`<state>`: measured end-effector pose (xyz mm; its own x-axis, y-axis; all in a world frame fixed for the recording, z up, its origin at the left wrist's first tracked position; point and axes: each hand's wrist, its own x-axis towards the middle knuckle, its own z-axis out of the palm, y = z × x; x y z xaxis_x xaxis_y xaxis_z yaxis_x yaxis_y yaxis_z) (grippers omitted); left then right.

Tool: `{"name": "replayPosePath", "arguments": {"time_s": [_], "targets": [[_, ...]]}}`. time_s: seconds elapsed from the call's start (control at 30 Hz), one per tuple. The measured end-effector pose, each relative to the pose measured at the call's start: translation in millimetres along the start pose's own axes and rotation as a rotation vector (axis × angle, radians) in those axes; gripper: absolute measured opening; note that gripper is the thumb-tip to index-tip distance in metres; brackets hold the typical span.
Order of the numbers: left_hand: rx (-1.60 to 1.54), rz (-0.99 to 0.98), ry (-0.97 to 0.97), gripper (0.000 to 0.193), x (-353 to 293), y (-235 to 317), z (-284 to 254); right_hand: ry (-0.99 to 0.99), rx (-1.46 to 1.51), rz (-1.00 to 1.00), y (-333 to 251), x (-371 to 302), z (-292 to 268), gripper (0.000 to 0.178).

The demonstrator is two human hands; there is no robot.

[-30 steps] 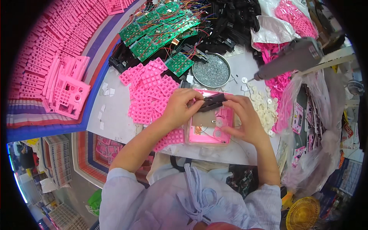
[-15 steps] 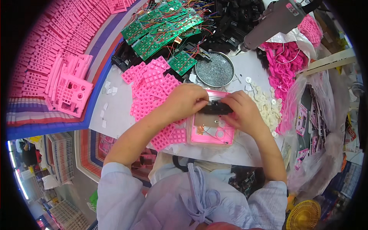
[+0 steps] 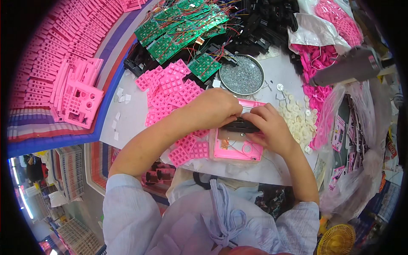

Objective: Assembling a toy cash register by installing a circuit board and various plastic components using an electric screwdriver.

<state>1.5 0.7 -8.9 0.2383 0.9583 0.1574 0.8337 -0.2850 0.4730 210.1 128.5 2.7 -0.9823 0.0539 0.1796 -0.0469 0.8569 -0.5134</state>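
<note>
A pink plastic casing lies on the white table in front of me. A black plastic part sits in its upper half. My left hand reaches over the casing's top left with its fingers pinched at the black part's upper edge; whatever is between the fingertips is hidden. My right hand is closed round the right end of the black part, its thumb below and fingers above. A copper-coloured piece and a thin wire show in the casing's lower half.
A grey powered screwdriver hangs at the right. Close by are a round tray of screws, white discs, pink keypads, green circuit boards and black parts. Stacked pink casings stand left.
The screwdriver has swung right, away from the screw tray. My left hand has shifted right along the black part, closer to my right hand. The view has moved slightly.
</note>
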Motion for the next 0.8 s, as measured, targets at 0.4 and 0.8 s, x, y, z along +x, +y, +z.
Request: {"name": "replayPosePath", "arguments": {"time_s": [0.4, 0.8], "targets": [[0.113, -0.044, -0.126, 0.008, -7.7, 18.8, 1.3, -0.082, -0.113, 0.031, -10.1, 3.8, -0.5, 0.056], [0.000, -0.036, -0.020, 0.011, -0.3, 2.7, 0.6, -0.062, -0.097, 0.022, -2.8, 1.0, -0.3, 0.059]]}}
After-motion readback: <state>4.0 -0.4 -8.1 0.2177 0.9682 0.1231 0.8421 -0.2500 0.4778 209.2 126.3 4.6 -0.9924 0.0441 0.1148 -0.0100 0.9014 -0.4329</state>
